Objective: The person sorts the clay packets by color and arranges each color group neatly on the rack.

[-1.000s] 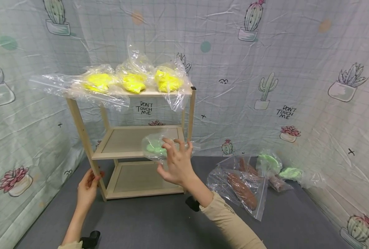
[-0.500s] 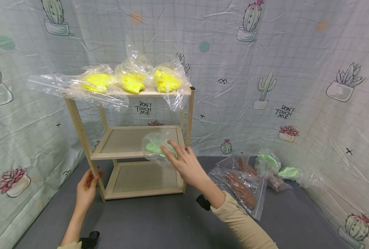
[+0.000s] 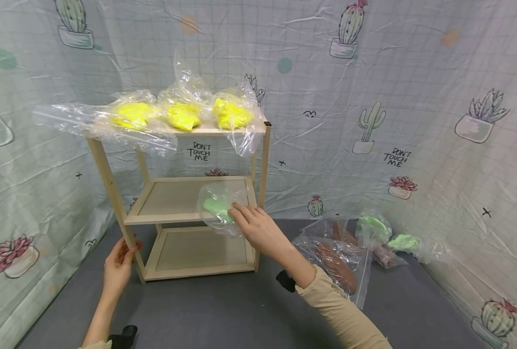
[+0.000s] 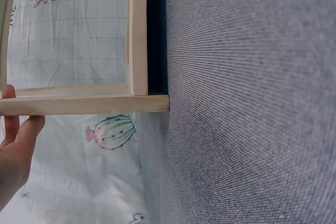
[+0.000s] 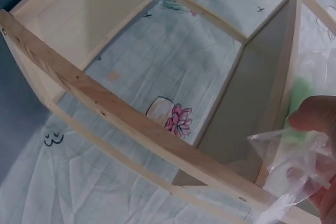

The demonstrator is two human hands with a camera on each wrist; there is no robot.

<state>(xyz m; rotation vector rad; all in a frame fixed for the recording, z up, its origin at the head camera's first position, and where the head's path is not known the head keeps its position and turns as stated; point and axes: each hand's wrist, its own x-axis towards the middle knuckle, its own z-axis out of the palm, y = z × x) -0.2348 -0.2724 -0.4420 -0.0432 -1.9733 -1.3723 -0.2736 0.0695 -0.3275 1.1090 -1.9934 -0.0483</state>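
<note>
In the head view, a three-tier wooden shelf (image 3: 191, 275) stands on the grey surface. My left hand (image 3: 118, 266) grips its front left post, with fingers and thumb on either side of the wood in the left wrist view. A clear plastic bag with a light green lump (image 3: 218, 207) inside appears at the front right of the middle shelf board. My right hand (image 3: 258, 228) pinches the right part of this bag. Its thumb (image 5: 310, 115) lies against the crumpled plastic in the right wrist view, while the other fingers are partly hidden.
On the top board lie three clear bags with yellow contents (image 3: 231, 114), some hanging over the edge. To the right are bags with brown long pieces (image 3: 337, 267) and bags with green pieces (image 3: 404, 242). A cactus-print curtain (image 3: 328, 160) surrounds the surface.
My right hand has lowered its raised, spread fingers and closed them on the green bag's right part, its wrist shifting rightward. My left hand keeps its hold on the post.
</note>
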